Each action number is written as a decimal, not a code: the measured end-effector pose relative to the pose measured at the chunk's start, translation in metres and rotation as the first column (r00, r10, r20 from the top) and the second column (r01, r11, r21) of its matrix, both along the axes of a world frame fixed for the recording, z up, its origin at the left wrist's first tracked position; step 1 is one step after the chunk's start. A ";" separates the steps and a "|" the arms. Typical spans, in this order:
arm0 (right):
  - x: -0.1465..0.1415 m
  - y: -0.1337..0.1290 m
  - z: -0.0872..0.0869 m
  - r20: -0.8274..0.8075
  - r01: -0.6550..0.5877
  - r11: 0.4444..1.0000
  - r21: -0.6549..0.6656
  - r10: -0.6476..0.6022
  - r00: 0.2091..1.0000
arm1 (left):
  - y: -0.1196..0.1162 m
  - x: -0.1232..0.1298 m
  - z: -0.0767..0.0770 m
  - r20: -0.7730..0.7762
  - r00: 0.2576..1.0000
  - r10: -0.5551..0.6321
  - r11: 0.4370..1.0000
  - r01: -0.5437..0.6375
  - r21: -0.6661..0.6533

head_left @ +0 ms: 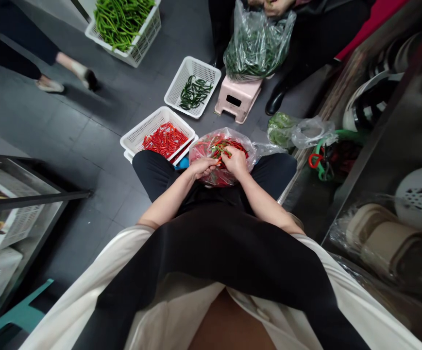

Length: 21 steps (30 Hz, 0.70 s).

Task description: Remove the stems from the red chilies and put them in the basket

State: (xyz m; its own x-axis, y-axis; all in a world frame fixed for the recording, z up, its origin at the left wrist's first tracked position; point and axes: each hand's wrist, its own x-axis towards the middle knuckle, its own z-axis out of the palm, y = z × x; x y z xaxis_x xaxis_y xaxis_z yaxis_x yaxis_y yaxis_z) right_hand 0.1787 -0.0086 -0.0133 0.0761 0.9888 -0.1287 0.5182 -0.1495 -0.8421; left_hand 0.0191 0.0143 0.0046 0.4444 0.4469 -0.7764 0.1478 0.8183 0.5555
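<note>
A clear plastic bag full of red chillies with green stems rests between my knees. My left hand is at the bag's left side, fingers closed, with a bit of red chilli showing at the fingertips. Over the bag's mouth, my right hand has its fingers bent together among the chillies and green stems; it pinches at them close to my left fingertips. Just left of the bag, a white plastic basket holds loose red chillies without visible stems.
Ahead stands a white basket of dark green chillies, beside a pink stool bearing a bag of greens. A co-worker's hands are above it. Another person's feet are at left. Shelves line the right.
</note>
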 end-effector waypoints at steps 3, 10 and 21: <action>-0.005 0.000 -0.004 0.258 -0.084 0.996 -0.038 0.091 0.962 | -0.001 0.002 0.002 -0.050 0.999 -0.018 1.000 0.019 0.012; 0.013 0.008 -0.018 -0.318 0.044 0.866 -0.499 -0.230 0.920 | 0.046 -0.087 0.008 -0.612 0.785 0.094 0.861 0.245 0.446; 0.020 0.005 -0.009 -0.811 -0.205 0.859 -0.469 -0.327 0.486 | 0.054 -0.082 0.020 -0.527 0.844 0.097 0.767 0.274 0.580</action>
